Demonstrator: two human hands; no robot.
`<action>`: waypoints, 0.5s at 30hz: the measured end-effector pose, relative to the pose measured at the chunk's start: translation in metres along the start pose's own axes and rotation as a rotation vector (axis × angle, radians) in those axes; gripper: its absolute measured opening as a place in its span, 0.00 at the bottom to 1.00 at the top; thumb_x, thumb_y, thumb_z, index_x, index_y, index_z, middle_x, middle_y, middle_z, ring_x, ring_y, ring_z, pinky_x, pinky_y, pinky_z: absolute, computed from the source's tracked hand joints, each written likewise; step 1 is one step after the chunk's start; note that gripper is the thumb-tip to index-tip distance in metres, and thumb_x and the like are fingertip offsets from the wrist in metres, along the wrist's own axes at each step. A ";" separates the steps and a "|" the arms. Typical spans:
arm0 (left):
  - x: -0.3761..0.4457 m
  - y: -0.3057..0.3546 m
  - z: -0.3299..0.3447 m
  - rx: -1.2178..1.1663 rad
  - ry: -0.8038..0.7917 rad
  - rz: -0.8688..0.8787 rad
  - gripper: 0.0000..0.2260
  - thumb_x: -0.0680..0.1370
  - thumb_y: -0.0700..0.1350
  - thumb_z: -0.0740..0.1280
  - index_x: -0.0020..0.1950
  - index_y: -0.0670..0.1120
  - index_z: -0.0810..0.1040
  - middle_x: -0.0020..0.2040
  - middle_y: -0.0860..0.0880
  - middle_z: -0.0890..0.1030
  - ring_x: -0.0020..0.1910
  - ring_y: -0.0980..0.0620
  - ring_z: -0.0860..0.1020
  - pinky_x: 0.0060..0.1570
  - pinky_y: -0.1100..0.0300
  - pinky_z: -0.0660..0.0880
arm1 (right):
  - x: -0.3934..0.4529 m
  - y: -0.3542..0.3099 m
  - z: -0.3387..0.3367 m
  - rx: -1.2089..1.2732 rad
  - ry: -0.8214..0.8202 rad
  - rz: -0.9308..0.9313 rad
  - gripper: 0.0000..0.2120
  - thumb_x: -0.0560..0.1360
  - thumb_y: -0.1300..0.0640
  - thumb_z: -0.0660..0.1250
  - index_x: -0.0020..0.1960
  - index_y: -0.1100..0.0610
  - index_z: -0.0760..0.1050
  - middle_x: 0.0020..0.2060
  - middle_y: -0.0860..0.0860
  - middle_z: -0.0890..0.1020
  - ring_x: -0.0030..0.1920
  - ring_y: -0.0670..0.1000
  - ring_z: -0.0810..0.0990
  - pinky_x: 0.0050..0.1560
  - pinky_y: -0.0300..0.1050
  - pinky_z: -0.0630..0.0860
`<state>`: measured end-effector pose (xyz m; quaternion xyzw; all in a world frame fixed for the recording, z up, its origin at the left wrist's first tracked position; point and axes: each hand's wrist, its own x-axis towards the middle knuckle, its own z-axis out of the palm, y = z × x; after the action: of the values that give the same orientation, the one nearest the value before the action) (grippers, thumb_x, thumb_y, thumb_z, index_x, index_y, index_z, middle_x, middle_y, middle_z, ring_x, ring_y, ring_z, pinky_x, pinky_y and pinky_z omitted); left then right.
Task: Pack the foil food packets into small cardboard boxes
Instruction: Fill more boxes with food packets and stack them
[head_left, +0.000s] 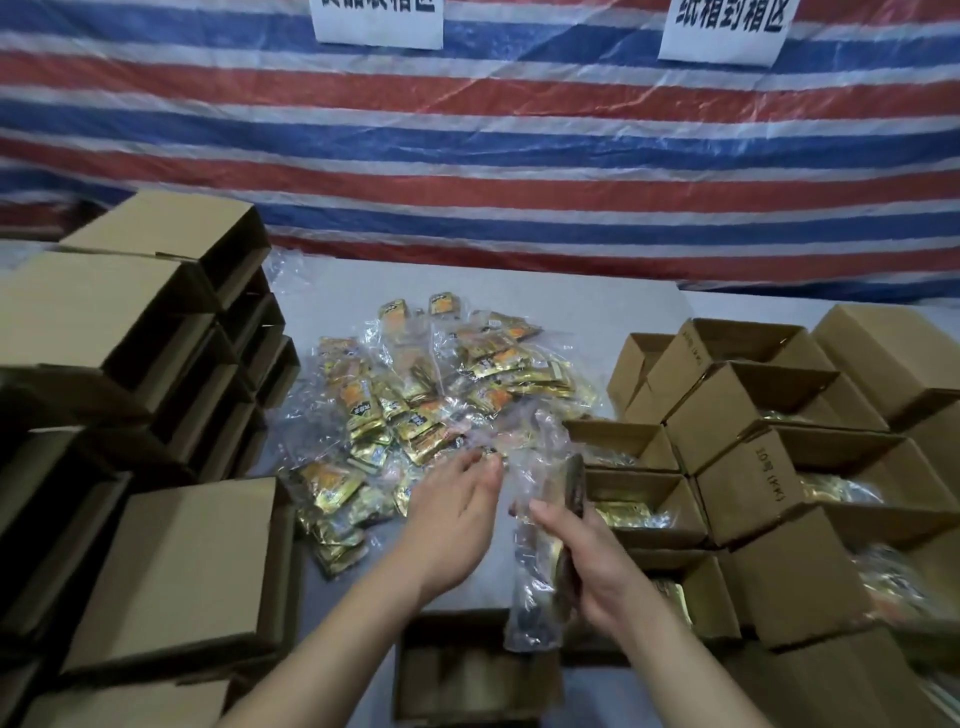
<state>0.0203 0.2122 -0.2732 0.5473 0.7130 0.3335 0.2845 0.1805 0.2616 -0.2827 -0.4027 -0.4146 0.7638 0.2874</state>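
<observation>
Counting first: two hands, one heap of foil packets (415, 400) mid-table — too many and too jumbled in clear wrap for an exact no., a few dozen at a guess. Open boxes on the right (748, 415): approx. ten visible, several w/ gold packets already inside. Empty boxes on the left (171, 332) lie stacked on their sides, openings facing the heap; count unclear, at least eight. One more open box (467, 670) sits at the near edge, directly below the hands.

Right hand (587, 561) grips a bundle of packets (545, 561) in clear plastic, fingers curled round it, bundle held upright-ish and hanging down over the near box. Left hand (457, 509) reaches fwd, palm down, fingers fairly straight and relaxed, tips at the near fringe of the heap and touching the loose wrap — not clearly pinching anything; motion blur there.

Around: grey table (597, 332) under everything, a red-white-blue striped tarp (467, 156) hung as backdrop, two white paper signs (379, 23) w/ black characters at the top edge, partly cut off. Box stacks crowd both sides, leaving only the middle strip for the hands. Loose clear wrap covers much of the heap.
</observation>
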 end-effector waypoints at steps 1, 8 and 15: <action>-0.007 -0.019 0.002 -0.061 -0.042 -0.053 0.27 0.83 0.61 0.46 0.66 0.48 0.77 0.64 0.51 0.75 0.66 0.53 0.69 0.63 0.68 0.64 | -0.001 0.008 -0.004 -0.061 0.057 -0.001 0.28 0.67 0.55 0.79 0.64 0.57 0.76 0.52 0.55 0.86 0.52 0.54 0.84 0.50 0.48 0.81; -0.065 -0.135 0.041 -0.099 -0.208 -0.387 0.15 0.81 0.51 0.64 0.66 0.48 0.75 0.62 0.53 0.76 0.63 0.57 0.72 0.63 0.66 0.66 | -0.008 0.058 -0.006 -0.632 -0.259 -0.041 0.22 0.69 0.53 0.76 0.61 0.48 0.75 0.55 0.38 0.83 0.56 0.38 0.80 0.56 0.32 0.74; -0.076 -0.154 0.059 -0.428 -0.101 -0.447 0.09 0.82 0.46 0.62 0.48 0.49 0.81 0.44 0.53 0.84 0.47 0.63 0.79 0.49 0.73 0.71 | 0.015 0.100 0.001 -1.111 -0.599 0.175 0.14 0.71 0.52 0.70 0.56 0.51 0.79 0.44 0.48 0.83 0.43 0.40 0.78 0.51 0.39 0.76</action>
<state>-0.0070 0.1207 -0.4273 0.3203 0.7143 0.3777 0.4945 0.1613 0.2243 -0.3743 -0.2929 -0.7768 0.5351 -0.1564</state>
